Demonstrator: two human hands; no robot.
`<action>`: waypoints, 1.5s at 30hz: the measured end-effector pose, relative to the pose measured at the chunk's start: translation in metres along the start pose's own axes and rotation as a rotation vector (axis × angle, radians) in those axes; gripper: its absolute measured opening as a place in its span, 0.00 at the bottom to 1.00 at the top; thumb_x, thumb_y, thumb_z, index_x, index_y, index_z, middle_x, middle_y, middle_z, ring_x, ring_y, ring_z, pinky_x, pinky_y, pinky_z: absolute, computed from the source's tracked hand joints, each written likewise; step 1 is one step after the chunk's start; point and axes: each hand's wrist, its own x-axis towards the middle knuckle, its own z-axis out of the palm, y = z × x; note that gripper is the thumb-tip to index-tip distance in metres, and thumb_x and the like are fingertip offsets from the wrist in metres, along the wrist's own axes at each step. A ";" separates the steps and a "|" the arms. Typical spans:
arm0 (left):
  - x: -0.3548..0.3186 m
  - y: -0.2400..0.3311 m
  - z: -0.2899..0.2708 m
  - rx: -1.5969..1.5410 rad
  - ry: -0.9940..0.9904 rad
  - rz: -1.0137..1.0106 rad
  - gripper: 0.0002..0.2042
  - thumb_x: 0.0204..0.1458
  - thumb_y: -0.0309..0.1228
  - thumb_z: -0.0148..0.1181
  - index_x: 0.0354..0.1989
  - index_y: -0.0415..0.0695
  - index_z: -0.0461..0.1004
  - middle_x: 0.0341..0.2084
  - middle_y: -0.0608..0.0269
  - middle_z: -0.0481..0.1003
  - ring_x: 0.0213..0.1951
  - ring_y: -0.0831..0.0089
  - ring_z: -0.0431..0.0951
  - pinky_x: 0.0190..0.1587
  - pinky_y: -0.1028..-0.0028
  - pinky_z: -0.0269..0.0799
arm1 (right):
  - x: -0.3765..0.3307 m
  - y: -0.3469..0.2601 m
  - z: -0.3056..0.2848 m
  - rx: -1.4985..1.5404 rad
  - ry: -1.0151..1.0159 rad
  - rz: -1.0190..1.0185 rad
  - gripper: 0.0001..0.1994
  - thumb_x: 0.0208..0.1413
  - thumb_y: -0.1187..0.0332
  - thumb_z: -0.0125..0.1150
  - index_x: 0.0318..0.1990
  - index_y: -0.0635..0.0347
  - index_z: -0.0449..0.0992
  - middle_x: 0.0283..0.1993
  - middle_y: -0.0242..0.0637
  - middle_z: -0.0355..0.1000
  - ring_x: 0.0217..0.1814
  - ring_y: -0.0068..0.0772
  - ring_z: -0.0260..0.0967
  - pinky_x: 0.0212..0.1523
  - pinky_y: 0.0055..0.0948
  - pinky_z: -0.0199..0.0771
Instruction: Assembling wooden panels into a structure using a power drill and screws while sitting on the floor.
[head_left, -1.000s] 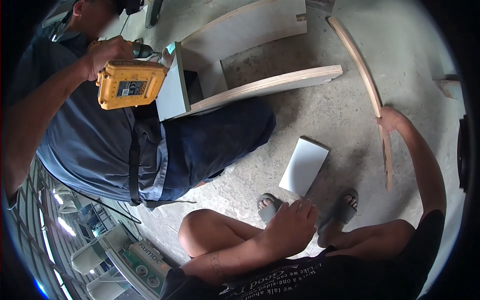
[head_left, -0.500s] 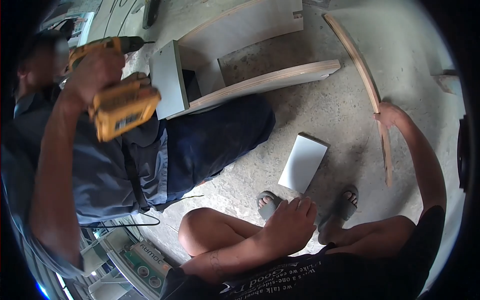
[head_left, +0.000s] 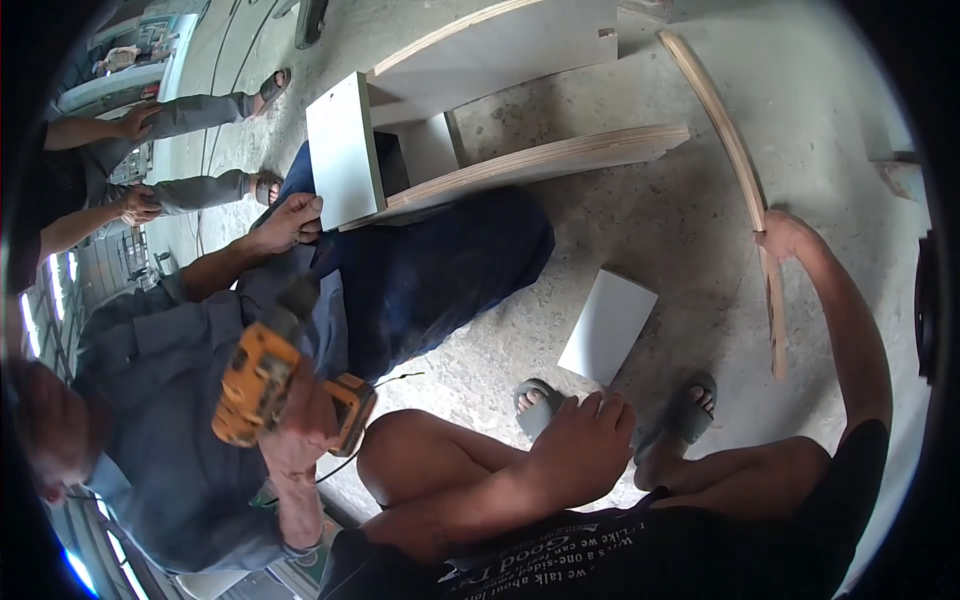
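Note:
At the right, my right hand (head_left: 790, 236) is closed on a long, curved plywood board (head_left: 727, 125), seen nearly edge-on. My left hand (head_left: 583, 448) rests in front of my lap with its fingers curled together; its palm is hidden. Just beyond it, a small white rectangular board (head_left: 608, 327) lies on the floor. A partly built white cabinet frame (head_left: 530, 160) with bare plywood edges lies across a co-worker's legs. That co-worker's hand (head_left: 290, 222) holds the white end panel (head_left: 343, 150), while the other hand (head_left: 305, 422) grips a yellow cordless drill (head_left: 262, 385).
My sandalled feet (head_left: 690, 407) stand beside the small board on the concrete floor (head_left: 690, 220). Another person's legs (head_left: 205, 190) reach in from the far left. Black cables (head_left: 215, 110) run over the floor there. A dark elongated object (head_left: 311, 22) lies at the top.
The co-worker's drill has come down and nearer to me, away from the cabinet frame. The co-worker's other hand now shows on the end panel. My hands have hardly moved.

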 end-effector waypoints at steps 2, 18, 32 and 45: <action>-0.002 0.002 -0.002 -0.015 0.015 -0.006 0.24 0.57 0.38 0.62 0.56 0.31 0.71 0.54 0.47 0.73 0.55 0.55 0.75 0.57 0.60 0.72 | 0.002 0.004 0.001 -0.020 -0.015 -0.001 0.24 0.67 0.56 0.61 0.35 0.77 0.78 0.26 0.52 0.78 0.27 0.44 0.82 0.38 0.41 0.82; 0.002 0.006 -0.005 -0.041 -0.033 -0.005 0.24 0.58 0.38 0.62 0.54 0.29 0.72 0.56 0.40 0.74 0.56 0.49 0.76 0.58 0.57 0.72 | 0.013 0.015 0.010 0.011 -0.012 -0.054 0.21 0.65 0.57 0.62 0.35 0.73 0.81 0.23 0.50 0.77 0.26 0.46 0.80 0.35 0.42 0.80; 0.005 0.005 -0.002 -0.021 -0.040 0.004 0.24 0.58 0.38 0.62 0.55 0.30 0.72 0.56 0.41 0.73 0.56 0.51 0.76 0.58 0.58 0.72 | 0.009 0.011 0.008 -0.025 -0.027 -0.060 0.22 0.65 0.56 0.63 0.36 0.73 0.80 0.24 0.51 0.77 0.30 0.48 0.81 0.38 0.44 0.79; 0.004 0.003 -0.005 -0.022 -0.054 0.015 0.24 0.58 0.39 0.62 0.55 0.30 0.72 0.56 0.44 0.72 0.56 0.53 0.75 0.59 0.60 0.71 | 0.020 0.022 0.014 0.022 -0.027 -0.072 0.20 0.65 0.58 0.64 0.41 0.75 0.79 0.29 0.55 0.78 0.30 0.50 0.80 0.39 0.44 0.79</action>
